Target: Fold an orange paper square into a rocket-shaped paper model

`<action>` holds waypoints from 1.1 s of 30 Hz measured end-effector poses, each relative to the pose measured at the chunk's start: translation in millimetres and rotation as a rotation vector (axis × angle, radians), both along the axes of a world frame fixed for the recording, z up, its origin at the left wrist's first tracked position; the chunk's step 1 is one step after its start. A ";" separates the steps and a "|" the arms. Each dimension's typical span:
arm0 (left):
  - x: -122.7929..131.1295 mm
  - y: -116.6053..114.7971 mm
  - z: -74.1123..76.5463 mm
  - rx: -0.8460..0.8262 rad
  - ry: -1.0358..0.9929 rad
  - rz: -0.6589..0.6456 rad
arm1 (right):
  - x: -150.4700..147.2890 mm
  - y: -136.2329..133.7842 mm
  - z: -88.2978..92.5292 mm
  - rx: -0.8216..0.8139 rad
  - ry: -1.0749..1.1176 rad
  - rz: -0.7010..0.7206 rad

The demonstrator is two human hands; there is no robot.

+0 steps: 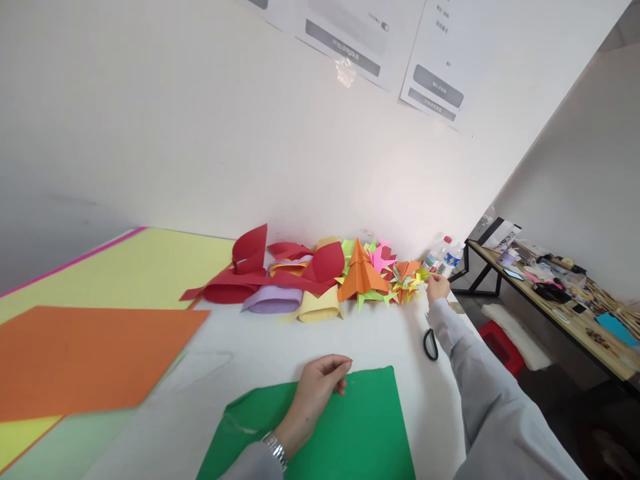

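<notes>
My left hand point(316, 400), with a metal watch at the wrist, rests over a green sheet point(365, 427) near the front of the white table point(200, 373). Its fingers are curled together, and whatever they may hold is too small to make out. Stretched out to the far right, my right hand point(437, 287) has its fingertips together beside a small yellow folded paper. What it may pinch is hidden. Black scissor handles point(431, 345) lie just below my right hand.
Rolled red point(325, 263), purple and cream papers and an orange folded piece point(361, 273) line the wall. Large orange point(95, 353) and yellow sheets lie left. Two bottles point(436, 253) stand behind my right hand. A cluttered wooden table point(565, 293) is at right.
</notes>
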State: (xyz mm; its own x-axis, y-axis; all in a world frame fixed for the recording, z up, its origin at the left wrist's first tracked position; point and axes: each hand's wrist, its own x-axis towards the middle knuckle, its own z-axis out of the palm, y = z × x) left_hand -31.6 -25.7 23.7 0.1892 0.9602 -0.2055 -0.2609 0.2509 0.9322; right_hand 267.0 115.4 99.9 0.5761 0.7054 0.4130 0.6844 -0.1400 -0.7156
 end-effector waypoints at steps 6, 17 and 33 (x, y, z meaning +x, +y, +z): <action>1.5 -3.2 2.2 0.024 0.054 -0.002 | -56.3 -73.9 -78.5 0.077 0.157 0.150; 4.6 -5.0 4.5 0.031 0.071 -0.023 | -83.5 -111.9 -104.2 -0.013 -0.058 0.748; 8.0 -11.8 -6.4 0.157 0.007 0.003 | -83.3 -111.6 -106.4 -0.135 -0.517 0.811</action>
State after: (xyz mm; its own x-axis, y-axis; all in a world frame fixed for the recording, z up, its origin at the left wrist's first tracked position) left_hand -23.7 -37.5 17.3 0.1850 0.9812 -0.0545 -0.2547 0.1014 0.9617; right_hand 183.7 3.8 -6.5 -0.3363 0.8682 0.3649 0.8343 0.4544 -0.3121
